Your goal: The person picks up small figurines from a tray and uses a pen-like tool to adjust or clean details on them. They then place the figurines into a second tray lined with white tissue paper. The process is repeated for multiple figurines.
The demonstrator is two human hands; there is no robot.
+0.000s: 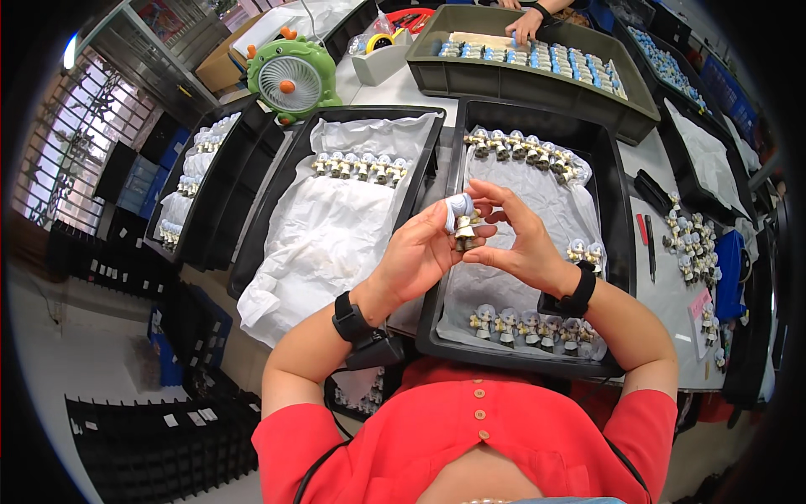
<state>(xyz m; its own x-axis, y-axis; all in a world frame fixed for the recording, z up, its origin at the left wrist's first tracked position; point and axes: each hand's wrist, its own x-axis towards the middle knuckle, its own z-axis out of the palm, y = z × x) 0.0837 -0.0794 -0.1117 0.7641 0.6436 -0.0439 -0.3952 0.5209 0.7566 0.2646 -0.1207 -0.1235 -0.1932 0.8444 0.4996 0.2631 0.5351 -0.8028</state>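
Note:
A small figurine (465, 228) with pale blue-white hair, a white-and-gold outfit and a dark base is held upright between my hands. My left hand (417, 256) grips it from the left, with the thumb against the hair. From the right, my right hand (522, 244) closes on it, its thumb near the base and fingers curled behind. Beneath my hands is a black tray (617, 210) lined with white sheet, bearing rows of similar figurines along its far side (529, 149) and near side (529, 326). A second lined black tray (323, 231) to the left carries one row (361, 168).
A green fan (291, 82) stands at the far left. Beyond the trays, another person's hand (525, 27) reaches into an olive bin (537, 90) of figurines. At right lie loose figurines (693, 244), a black pen (651, 249) and a blue pouch (730, 273).

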